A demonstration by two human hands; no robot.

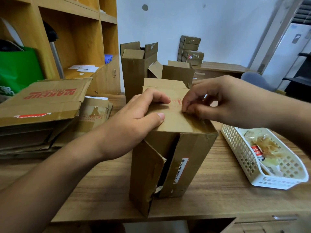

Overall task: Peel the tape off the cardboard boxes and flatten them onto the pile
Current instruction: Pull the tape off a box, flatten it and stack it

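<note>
Wooden table [218, 195], lower frame: bears everything listed.
Cardboard box [190, 158], centre: stands on end, near flaps loose.
Left hand [134, 125], centre: fingers and thumb clamped over the box's top panel, apparently to steady it.
Right hand [223, 101], centre right: fingertips pinched together on the clear tape [198, 121], likely lifting its edge.
White basket [235, 145], lower right: collects peeled tape.
Flattened pile [42, 105], left.
Open boxes [136, 71], upper centre: seemingly awaiting their turn.
</note>
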